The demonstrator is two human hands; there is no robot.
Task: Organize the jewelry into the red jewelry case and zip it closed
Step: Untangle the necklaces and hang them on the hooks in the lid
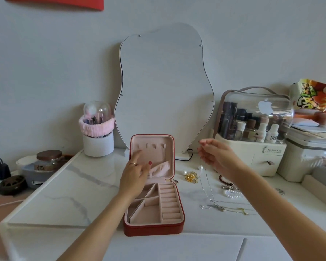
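Lying loose on the bench (94,178) just right of the open red jewelry case (152,227), the thin chain necklaces (208,193) look light, limp and tangle-prone, best pinched near a clasp; left hand (135,176) presses the lid lining with straight fingers, right hand (215,157) hovers, fingers relaxed apart

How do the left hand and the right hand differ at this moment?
The left hand reaches into the open red jewelry case and touches the pink lid lining; the right hand is in the air, apart from the case. The left hand wears a ring; none shows on the right. Both hands have relaxed fingers and neither plainly holds anything.
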